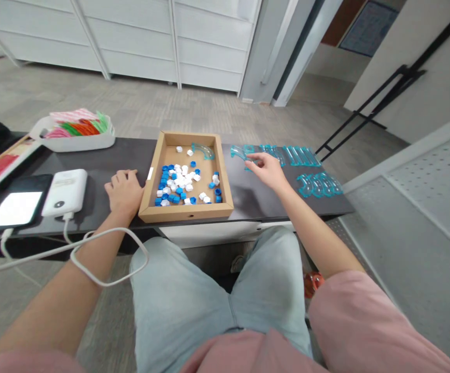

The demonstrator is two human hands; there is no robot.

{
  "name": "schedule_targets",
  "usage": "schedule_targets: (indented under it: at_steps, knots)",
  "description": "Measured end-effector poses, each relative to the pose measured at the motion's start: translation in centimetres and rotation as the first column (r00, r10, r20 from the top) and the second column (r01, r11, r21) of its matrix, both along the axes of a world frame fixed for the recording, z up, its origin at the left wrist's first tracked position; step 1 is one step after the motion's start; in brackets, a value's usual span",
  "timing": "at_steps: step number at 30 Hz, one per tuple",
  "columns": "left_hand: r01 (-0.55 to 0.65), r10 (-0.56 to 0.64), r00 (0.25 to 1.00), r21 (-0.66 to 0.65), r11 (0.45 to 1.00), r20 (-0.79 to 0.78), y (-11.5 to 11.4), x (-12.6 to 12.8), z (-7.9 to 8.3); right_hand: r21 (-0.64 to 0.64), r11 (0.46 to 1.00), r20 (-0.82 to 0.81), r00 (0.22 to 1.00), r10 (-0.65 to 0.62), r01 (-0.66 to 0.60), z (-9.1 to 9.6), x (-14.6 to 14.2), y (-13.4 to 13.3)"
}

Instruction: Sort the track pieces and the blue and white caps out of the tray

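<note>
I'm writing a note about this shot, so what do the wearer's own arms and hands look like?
The left hand and right hand are bare, with no gloves or watch visible. Plain pink sleeves, the left sleeve and right sleeve, leave both forearms uncovered. A looped white cable crosses in front of the left forearm.

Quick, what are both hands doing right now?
Left hand: open, resting on the table beside the box.
Right hand: at a curved teal piece; whether it's gripped can't be told.
</note>
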State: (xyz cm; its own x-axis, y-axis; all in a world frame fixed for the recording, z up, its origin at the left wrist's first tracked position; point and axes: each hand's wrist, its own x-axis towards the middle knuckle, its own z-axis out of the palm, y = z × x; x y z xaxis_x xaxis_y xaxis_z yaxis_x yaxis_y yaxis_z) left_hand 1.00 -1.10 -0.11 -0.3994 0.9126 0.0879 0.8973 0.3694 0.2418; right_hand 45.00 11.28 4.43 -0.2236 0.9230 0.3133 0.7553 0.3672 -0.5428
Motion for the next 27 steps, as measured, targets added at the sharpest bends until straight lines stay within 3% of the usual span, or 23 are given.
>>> schedule_targets:
  at_steps: [4, 8, 15, 27]
  knots:
    - [-0.024, 0.023, 0.999, -0.023, 0.999, -0.028, 0.2, -0.2, -0.3, -0.01, 0.987, 0.197, 0.967, -0.158, 0.163, -3.4, 8.3, -4.7]
    - [-0.068, 0.066, 0.997, -0.049, 0.996, -0.042, 0.7, -0.3, -0.6, -0.004, 0.954, 0.392, 0.878, -0.273, 0.298, -5.4, 12.1, -8.1]
    - [-0.098, 0.096, 0.995, -0.074, 0.992, -0.04, 0.5, 0.4, 0.1, 0.117, 0.892, 0.516, 0.741, -0.43, 0.436, -5.3, 13.6, -8.5]
    - [-0.089, 0.091, 0.995, -0.054, 0.995, 0.03, 0.1, 0.2, 0.1, 0.123, 0.877, 0.538, 0.711, -0.453, 0.465, -5.8, 14.9, -9.0]
